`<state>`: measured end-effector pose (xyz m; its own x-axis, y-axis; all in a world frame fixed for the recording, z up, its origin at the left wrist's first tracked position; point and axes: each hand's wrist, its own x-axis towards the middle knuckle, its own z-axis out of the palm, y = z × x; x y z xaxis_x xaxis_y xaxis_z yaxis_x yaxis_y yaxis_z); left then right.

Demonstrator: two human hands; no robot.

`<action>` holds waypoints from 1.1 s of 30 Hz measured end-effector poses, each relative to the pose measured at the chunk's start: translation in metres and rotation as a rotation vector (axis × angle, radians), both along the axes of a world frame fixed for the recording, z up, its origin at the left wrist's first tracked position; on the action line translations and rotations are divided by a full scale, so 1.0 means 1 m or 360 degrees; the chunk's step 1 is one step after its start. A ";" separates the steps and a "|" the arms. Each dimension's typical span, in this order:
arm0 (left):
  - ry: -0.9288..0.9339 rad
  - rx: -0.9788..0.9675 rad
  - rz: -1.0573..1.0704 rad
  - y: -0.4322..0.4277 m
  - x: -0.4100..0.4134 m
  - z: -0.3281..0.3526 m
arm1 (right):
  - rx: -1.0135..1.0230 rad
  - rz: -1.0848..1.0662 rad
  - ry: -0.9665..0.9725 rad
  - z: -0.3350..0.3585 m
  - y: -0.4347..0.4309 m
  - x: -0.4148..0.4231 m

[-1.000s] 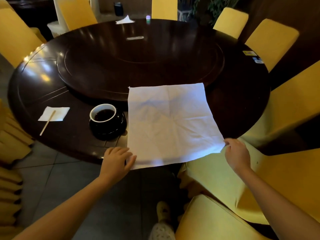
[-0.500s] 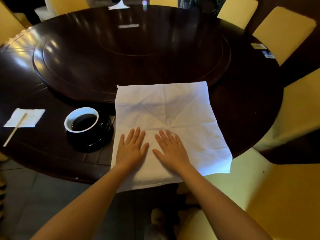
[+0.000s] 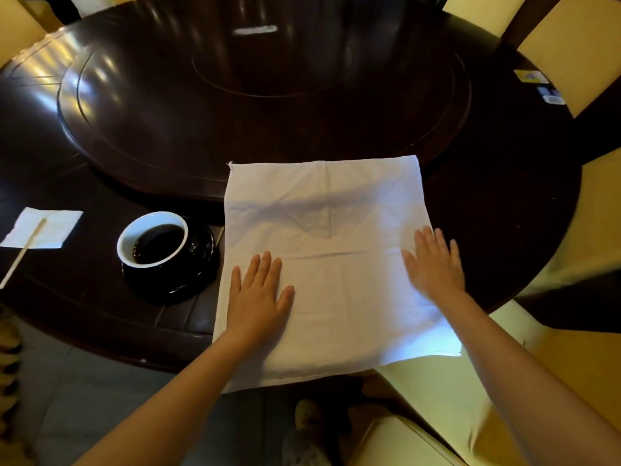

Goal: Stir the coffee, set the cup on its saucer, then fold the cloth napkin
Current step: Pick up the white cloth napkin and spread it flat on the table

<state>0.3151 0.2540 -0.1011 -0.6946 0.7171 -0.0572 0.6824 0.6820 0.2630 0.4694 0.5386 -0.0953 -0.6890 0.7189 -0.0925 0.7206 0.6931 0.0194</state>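
Dark glossy round table (image 3: 504, 213), raised turntable (image 3: 168, 112) at centre; yellow-covered chairs (image 3: 571, 38) around; grey tile floor (image 3: 84, 391).

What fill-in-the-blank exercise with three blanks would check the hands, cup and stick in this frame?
The left hand and right hand both lie ____ on the cloth napkin, fingers straight.
The cup stands on a saucer coloured ____.
The stir stick rests on a paper napkin to the cup's ____.
Missing words: flat; black; left.

White cloth napkin (image 3: 329, 264) spread flat, unfolded, near edge overhanging table; coffee cup (image 3: 153, 238) on black saucer (image 3: 198, 264).
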 end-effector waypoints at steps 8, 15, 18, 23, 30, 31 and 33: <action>0.0052 0.0020 -0.0208 0.078 -0.044 -0.004 | -0.0333 0.0849 0.0228 -0.005 -0.097 -0.103; -0.0012 -0.0048 -0.0203 0.075 -0.050 -0.003 | -0.0128 0.0465 0.0209 -0.012 0.002 -0.071; -0.0047 -0.0081 -0.0194 0.074 -0.050 -0.001 | -0.0122 0.0352 0.0163 -0.010 0.033 -0.061; -0.0150 0.0173 -0.0144 0.065 -0.044 0.017 | -0.0030 0.0007 0.0289 0.003 0.038 -0.069; 0.0047 0.0219 -0.0056 0.140 -0.103 0.049 | -0.0294 0.0974 0.0410 0.039 -0.031 -0.167; 0.0069 0.0118 -0.0035 0.142 -0.114 0.045 | -0.0288 0.0994 0.0351 0.039 -0.031 -0.176; 0.0129 -0.0007 -0.0027 0.137 -0.128 0.038 | -0.0226 0.0940 0.0305 0.035 -0.017 -0.183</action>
<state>0.1872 0.3913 -0.0634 -0.6848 0.7287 -0.0045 0.7128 0.6711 0.2037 0.2861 0.5212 -0.0605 -0.9793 0.2025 0.0053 0.1976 0.9611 -0.1932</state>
